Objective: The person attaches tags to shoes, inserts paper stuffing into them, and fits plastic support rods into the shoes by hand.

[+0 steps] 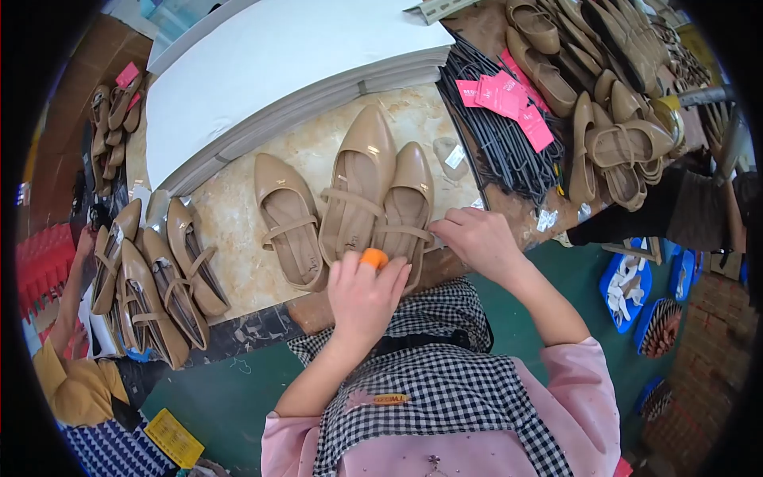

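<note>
Three beige pointed flat shoes with straps lie side by side on the table: a left shoe [278, 191], a middle shoe [367, 147] and a right shoe [411, 179]. My left hand [362, 298], an orange band [373, 257] around one finger, is closed at the heel of the right shoe, close to the middle shoe's heel. At the right shoe's outer side, my right hand [481, 242] pinches the end of its strap [409, 229]. The fingertips hide the exact hold.
A tall stack of white sheets [294, 71] stands behind the shoes. To the right lie dark thin strips [509, 143] with pink tags [502, 95] and a pile of shoes [624, 143]. More shoes [151, 286] stand at left, near another person's arm [71, 290].
</note>
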{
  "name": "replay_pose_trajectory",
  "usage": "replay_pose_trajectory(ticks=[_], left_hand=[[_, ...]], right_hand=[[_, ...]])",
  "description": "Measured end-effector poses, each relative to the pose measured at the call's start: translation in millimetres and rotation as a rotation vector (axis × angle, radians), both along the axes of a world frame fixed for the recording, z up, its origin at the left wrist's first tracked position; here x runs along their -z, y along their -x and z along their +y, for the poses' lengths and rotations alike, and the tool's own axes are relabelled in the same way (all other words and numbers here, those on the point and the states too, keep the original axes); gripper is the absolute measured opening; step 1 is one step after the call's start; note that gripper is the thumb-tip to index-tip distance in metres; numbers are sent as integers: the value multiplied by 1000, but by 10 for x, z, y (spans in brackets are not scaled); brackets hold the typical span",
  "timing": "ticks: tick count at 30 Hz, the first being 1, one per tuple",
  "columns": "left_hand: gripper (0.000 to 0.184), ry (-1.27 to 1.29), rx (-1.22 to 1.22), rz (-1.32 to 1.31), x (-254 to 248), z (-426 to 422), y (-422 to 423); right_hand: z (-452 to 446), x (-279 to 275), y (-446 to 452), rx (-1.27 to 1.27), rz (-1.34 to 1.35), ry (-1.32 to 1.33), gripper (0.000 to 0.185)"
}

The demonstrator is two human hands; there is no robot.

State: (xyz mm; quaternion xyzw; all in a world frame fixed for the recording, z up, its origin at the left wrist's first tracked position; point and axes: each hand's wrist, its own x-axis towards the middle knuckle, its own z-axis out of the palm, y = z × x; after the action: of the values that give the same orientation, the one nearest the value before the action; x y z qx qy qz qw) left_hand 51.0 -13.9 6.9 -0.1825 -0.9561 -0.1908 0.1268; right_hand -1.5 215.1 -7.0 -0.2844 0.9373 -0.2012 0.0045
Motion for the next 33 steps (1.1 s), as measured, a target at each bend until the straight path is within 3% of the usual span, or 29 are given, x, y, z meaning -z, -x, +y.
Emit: replay_pose_trajectory(ticks=[2,11,16,18,20,21,23,24,27,30,33], left_hand=[[25,89,21,-101,47,126,31],[14,52,168,-203,91,316,258],[14,51,217,-370,-137,82,256],[15,-164,267,-446,-248,4,280],[16,-457,283,-516,-292,30,281],[15,-677,230,-684,-190,62,258],[16,-1115,103,-1010,141,158,198],[15,-1237,75,-1047,176,208,206],[10,-1522,71,-1082,279,274,235],[10,-1322,10,-980,240,266,252],[16,-1127,35,-874,164,345,229]], right_hand=[[-31,-25,-15,17,-37,73,12],[-34,40,-115,50,-179,236,8],[11,18,-213,89,94,213,14],[71,-79,-269,174,99,214,17],[57,-219,-350,261,-594,502,17],[53,-258,-382,295,-941,641,17],[125,-60,-455,376,-1133,943,16],[180,70,-492,412,-1228,1094,16],[312,261,-603,137,-1118,1396,18],[380,27,-685,389,-1245,1302,19],[381,-34,-693,311,-918,1024,21]])
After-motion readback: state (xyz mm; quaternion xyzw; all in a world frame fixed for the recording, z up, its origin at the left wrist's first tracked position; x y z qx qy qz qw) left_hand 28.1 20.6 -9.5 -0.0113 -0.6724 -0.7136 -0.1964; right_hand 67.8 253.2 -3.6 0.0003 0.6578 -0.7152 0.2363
